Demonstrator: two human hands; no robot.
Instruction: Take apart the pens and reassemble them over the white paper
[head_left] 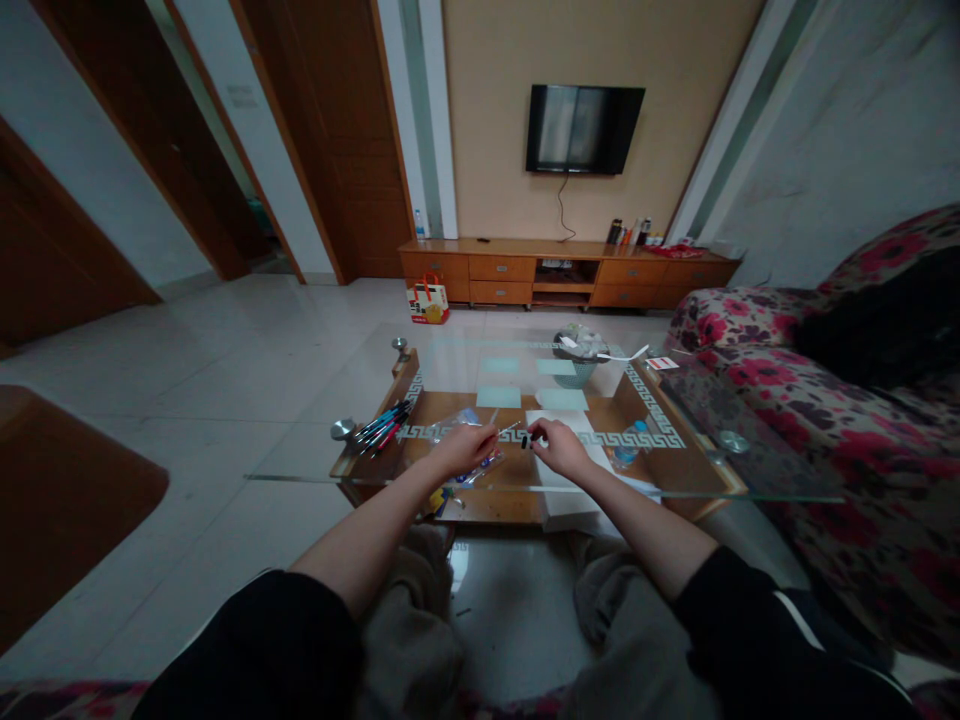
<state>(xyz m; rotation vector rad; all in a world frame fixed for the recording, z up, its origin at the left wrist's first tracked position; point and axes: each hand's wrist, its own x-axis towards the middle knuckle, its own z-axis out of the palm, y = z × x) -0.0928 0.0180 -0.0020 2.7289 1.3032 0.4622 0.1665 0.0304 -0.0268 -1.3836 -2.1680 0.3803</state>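
My left hand (463, 448) rests over the glass coffee table (517, 375) and pinches a thin light pen part (501, 428) that points toward the other hand. My right hand (559, 447) grips a small dark pen piece (529, 438) close to that tip. Both hands hover above a white sheet of paper (577, 425) and a clear plastic packet (459, 417). A bundle of several blue, red and black pens (381, 424) lies on the glass to the left of my left hand.
A green bowl with wrappers (577, 352) stands at the table's far side, with a small red-and-white card (661, 363) to its right. A floral sofa (825, 390) borders the right. A wooden TV cabinet (562, 270) and a gift bag (427, 298) stand beyond.
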